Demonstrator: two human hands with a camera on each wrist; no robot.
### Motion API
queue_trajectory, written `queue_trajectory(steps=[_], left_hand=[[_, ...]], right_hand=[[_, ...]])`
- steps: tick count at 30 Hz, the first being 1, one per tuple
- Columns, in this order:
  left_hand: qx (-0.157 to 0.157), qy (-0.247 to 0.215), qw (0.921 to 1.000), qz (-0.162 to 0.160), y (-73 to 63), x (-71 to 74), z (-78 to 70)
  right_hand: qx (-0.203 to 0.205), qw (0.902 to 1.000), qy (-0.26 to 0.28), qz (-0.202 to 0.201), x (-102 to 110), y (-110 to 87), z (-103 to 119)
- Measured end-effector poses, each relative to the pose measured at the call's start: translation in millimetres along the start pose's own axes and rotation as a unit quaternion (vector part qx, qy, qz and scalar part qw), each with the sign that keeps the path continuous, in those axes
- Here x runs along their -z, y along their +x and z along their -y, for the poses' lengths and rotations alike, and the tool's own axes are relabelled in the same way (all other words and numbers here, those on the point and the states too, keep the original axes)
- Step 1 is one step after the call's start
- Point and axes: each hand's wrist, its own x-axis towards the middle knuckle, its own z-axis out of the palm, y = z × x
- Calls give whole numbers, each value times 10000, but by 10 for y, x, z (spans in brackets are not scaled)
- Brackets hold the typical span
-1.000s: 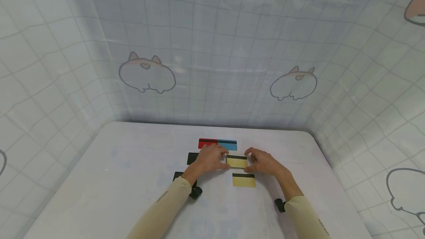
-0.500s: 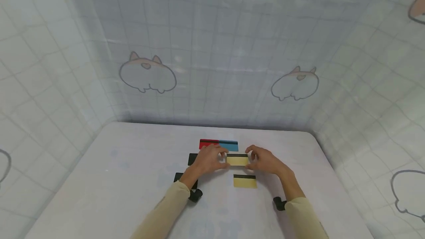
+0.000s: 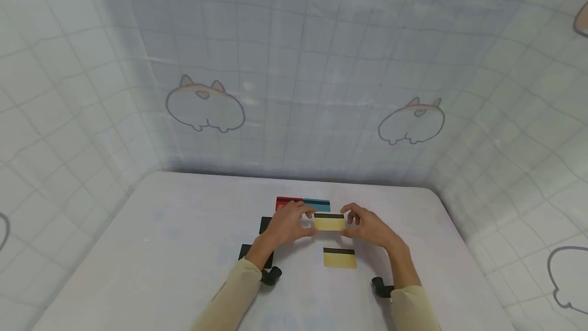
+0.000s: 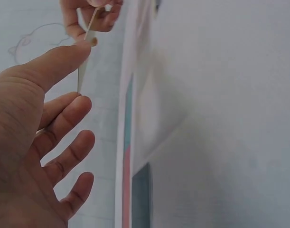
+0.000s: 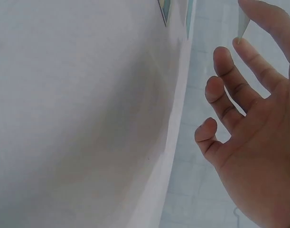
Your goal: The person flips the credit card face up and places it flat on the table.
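Observation:
A yellow card with a black stripe (image 3: 329, 222) is held level between my two hands, close above the table and overlapping the blue card's lower edge in the head view. My left hand (image 3: 288, 222) pinches its left end between thumb and index finger; the other fingers are spread in the left wrist view. At the right end, my right hand (image 3: 366, 225) grips with thumb and index finger, its remaining fingers loosely bent. Edge-on, the held card (image 4: 82, 71) looks like a thin strip in the left wrist view. A second yellow striped card (image 3: 339, 258) lies nearer me.
Behind the hands, a red card (image 3: 288, 200) and a blue card (image 3: 317, 205) lie side by side, both striped. Two black cards, a farther black card (image 3: 265, 223) and a nearer black card (image 3: 245, 250), are partly covered by the left arm. A printed curtain surrounds the white table (image 3: 184, 229).
Pinched by both hands throughout, the yellow card has risen slightly off the table, and its far edge now comes up to the blue card. The other cards stay put; the head view tilts a little.

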Motion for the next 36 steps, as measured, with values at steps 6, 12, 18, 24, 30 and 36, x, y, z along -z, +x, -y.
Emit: queue_trajectory(steps=[6,12,18,24,30,36], left_hand=[[-15,-168,9998,76,31,35,10],[-93,-268,9996,56,69,32,5],[-98,-324,9994,35,105,27,40],[-51,-332,9994,26,113,38,66],[-155,-348,9993,1,94,43,56],[-139,-372,9992,-23,92,50,46]], right_hand=[[82,9999,-37,-105,-3,1,-13],[232,9995,-68,-211,44,10,-59],[315,9993,77,-180,54,52,-105],[396,9988,202,-203,30,88,-104],[314,9992,182,-153,12,73,-94],[321,9990,207,-212,14,57,-71]])
